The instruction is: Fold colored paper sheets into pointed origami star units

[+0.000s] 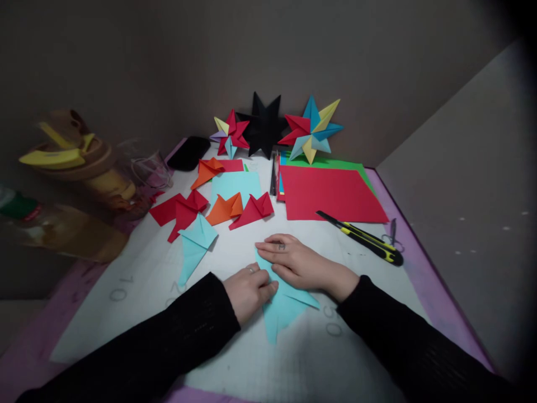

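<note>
A light blue folded paper (285, 313) lies on the white sheet in front of me, with pointed flaps at its lower and right ends. My left hand (248, 291) is closed at its left edge, fingers curled and thumb pressed on the paper. Flat across the upper part rests my right hand (300, 262), its fingers stretched out; they hide some of the folds. Just to the left is another light blue folded piece (198, 242). Behind it are red folded pieces (254, 210) and orange ones (226, 208).
A yellow-black utility knife (364, 240) lies at right, near small scissors (393, 235) and red paper sheets (331, 193). Paper stars, one black (264, 126), lean on the back wall. A phone (189, 153), a bottle (67, 226) and a brown-yellow cup (90, 162) are at left.
</note>
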`<state>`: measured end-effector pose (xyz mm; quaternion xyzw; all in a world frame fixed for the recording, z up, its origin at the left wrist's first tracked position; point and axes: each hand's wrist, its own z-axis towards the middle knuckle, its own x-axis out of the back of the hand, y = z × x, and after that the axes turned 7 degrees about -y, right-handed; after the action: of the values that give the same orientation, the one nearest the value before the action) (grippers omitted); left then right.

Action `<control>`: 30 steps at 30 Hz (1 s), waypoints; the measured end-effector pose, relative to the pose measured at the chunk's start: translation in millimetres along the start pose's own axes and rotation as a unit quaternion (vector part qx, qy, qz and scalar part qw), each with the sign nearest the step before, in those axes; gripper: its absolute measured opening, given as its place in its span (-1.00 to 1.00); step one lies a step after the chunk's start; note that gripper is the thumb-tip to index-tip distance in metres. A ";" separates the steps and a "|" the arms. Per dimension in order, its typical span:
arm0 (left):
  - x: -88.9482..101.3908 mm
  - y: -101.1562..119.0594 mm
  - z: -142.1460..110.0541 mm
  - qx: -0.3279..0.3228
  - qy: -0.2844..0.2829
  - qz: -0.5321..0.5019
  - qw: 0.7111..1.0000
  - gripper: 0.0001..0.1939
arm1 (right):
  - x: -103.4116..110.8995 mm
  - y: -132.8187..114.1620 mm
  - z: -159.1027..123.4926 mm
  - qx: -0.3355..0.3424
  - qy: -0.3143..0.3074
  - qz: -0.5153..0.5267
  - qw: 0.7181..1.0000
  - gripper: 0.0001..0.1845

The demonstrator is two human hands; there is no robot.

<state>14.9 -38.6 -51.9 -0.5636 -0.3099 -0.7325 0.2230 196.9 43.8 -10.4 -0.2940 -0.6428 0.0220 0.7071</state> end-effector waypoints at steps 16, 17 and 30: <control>0.5 -2.5 0.4 -0.011 -0.022 0.000 1.000 -0.71 | -3.9 4.4 5.5 -0.007 0.019 0.012 1.000 -0.50; 0.4 -2.5 0.5 -0.009 -0.023 -0.002 1.000 -0.71 | -2.8 3.9 6.4 -0.009 0.017 0.013 1.000 -0.51; 10.1 3.1 2.5 0.006 -0.035 0.006 0.999 -0.65 | -1.7 1.1 14.4 -0.015 -0.012 -0.075 0.997 -0.53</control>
<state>16.1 -38.9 -41.1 -0.5893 -0.3186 -0.7090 0.2201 183.7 49.6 -12.4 -0.2551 -0.6718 -0.0376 0.6944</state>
